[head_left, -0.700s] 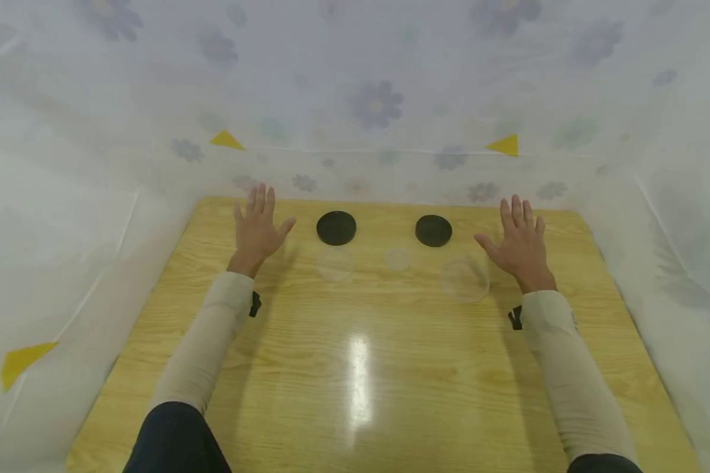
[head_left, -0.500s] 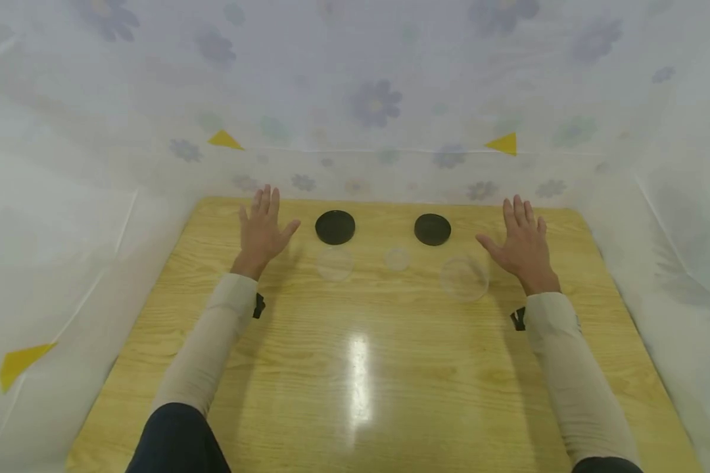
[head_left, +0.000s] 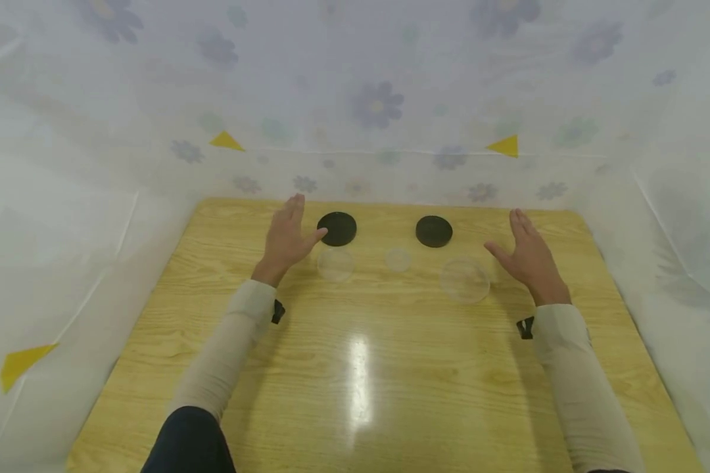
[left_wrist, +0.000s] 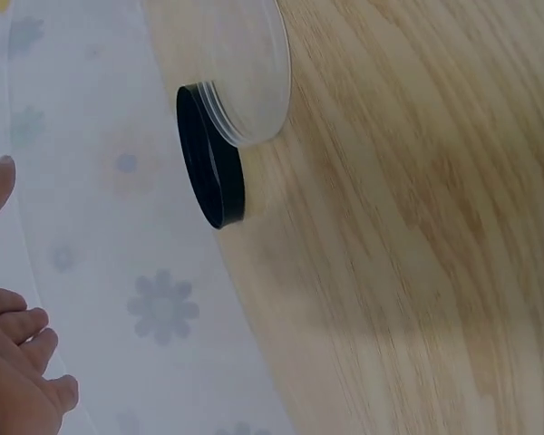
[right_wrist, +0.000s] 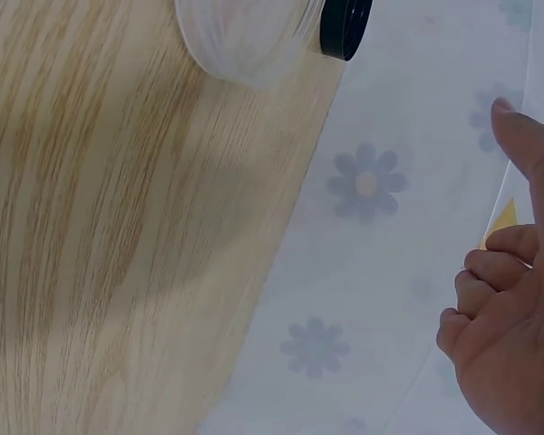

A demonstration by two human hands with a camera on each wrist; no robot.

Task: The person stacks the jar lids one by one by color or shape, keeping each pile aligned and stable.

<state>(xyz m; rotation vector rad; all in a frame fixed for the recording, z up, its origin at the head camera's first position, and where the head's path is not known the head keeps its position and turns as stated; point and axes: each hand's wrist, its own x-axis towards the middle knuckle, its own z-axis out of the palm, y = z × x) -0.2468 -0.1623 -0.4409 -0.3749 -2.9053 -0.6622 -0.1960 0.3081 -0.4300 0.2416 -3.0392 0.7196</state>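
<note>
My left hand [head_left: 286, 238] hovers over the table's far left part, fingers extended and thumb out. In the head view its thumb overlaps the left black round lid [head_left: 340, 227], but the left wrist view shows that hand [left_wrist: 18, 372] apart from the lid [left_wrist: 234, 199]. Just nearer to me is a clear jar [head_left: 335, 265] with a threaded rim. My right hand [head_left: 534, 261], also empty with thumb spread, hangs right of a wider clear jar [head_left: 464, 281]. Behind that jar lies the second black lid [head_left: 434, 231]. Between the jars is a small clear round piece [head_left: 398, 259], its kind unclear.
The wood-grain table [head_left: 307, 381] extends toward me, with a bright light reflection on it. White flowered sheeting [head_left: 378, 79] rises behind and along both sides. Yellow triangular patches [head_left: 227, 140] are stuck on it.
My left hand has moved right and slightly nearer, toward the left lid. My right hand has shifted a little right and nearer to me, turning sideways. Lids and jars stay put.
</note>
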